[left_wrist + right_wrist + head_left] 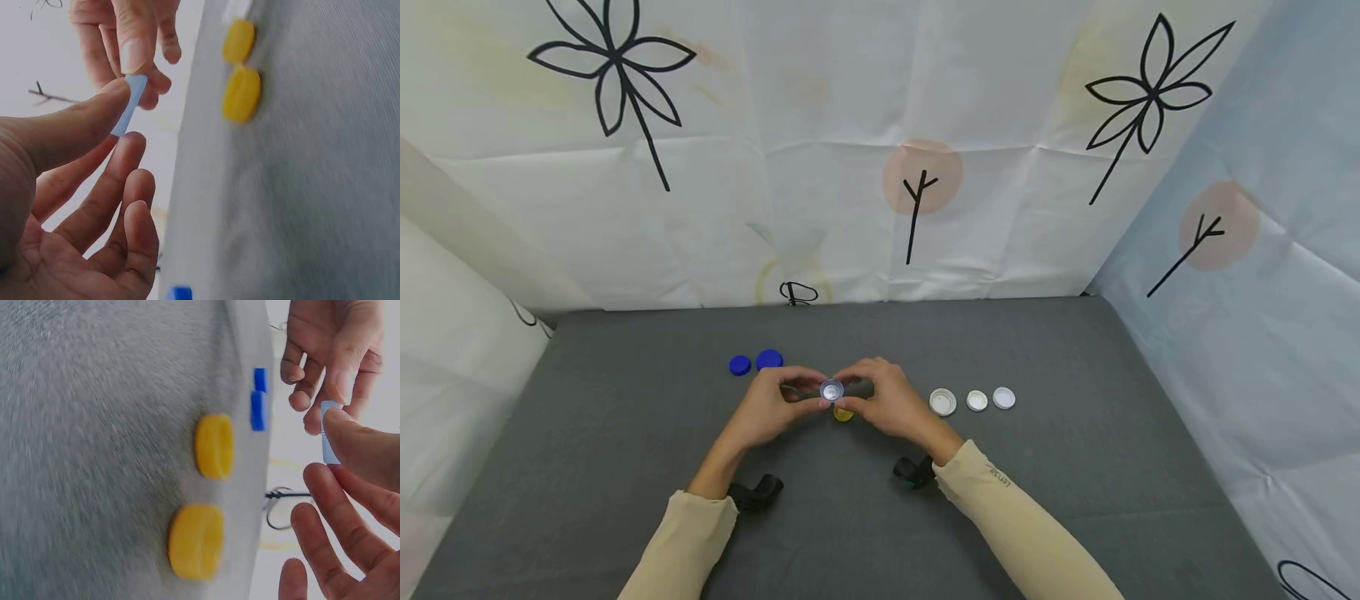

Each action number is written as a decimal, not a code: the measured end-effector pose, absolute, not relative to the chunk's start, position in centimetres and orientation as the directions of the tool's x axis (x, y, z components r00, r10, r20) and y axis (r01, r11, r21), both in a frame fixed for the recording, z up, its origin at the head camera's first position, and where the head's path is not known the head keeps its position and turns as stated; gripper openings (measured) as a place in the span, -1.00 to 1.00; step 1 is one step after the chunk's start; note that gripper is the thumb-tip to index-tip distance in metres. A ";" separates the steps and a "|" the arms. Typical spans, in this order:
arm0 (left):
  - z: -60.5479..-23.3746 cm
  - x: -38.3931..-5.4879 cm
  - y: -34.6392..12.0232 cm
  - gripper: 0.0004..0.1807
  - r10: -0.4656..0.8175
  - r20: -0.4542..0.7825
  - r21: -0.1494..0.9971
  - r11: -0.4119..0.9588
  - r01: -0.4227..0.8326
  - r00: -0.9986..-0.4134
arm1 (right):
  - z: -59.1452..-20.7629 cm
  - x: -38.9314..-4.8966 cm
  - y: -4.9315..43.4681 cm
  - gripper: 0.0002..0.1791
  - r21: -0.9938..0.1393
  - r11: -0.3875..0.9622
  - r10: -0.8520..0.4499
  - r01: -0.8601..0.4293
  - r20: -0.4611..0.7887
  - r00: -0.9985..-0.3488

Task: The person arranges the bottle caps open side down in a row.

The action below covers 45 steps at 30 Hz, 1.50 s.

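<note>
Beige sleeves (1022,529) lay nearest, over a gray tabletop (1097,458). Close together, the left hand (777,408) and right hand (891,402) both pinched one pale-blue cap (831,390) in midair. Turning or handing over that cap seemed the step; next probably called for one hand's release. The right-wrist view showed two yellow caps (214,447); the head view, only one, plus three white caps (977,401).

Left hand (344,347) and right hand (356,531) both pinch one pale-blue cap (327,434), seen edge-on. Grey bench (94,450): two yellow caps (207,447), apart; two blue caps (257,412) farther off, close together.
</note>
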State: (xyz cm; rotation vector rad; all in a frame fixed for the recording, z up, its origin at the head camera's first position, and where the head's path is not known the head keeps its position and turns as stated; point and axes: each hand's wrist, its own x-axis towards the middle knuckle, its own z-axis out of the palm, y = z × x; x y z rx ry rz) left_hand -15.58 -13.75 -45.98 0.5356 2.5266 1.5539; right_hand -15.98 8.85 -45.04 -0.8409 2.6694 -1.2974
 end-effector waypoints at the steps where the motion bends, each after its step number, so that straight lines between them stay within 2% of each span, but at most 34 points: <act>1: -45.8 -15.5 -13.4 -0.71 0.362 0.080 0.886 0.401 0.232 -0.929 | -44.9 -15.9 9.2 -0.67 -0.749 0.485 -0.492 -0.452 0.195 -0.849; 10: -44.4 -15.3 -10.8 -0.72 0.358 0.129 0.898 0.353 0.262 -0.925 | -43.7 -15.3 11.8 -0.65 -0.763 0.444 -0.458 -0.469 0.257 -0.851; 29: -44.0 -15.3 -9.3 -0.77 0.367 0.058 0.961 0.230 0.152 -0.928 | -43.1 -15.0 13.5 -0.66 -0.803 0.388 -0.421 -0.453 0.283 -0.862; 39: -43.7 -15.3 -9.1 -0.82 0.349 0.073 0.977 0.163 0.137 -0.934 | -43.0 -15.4 13.8 -0.78 -0.851 0.325 -0.414 -0.413 0.264 -0.871; 45: -43.8 -15.3 -9.0 -0.80 0.345 0.083 0.981 0.137 0.138 -0.935 | -43.1 -15.3 13.7 -0.83 -0.854 0.301 -0.387 -0.424 0.296 -0.873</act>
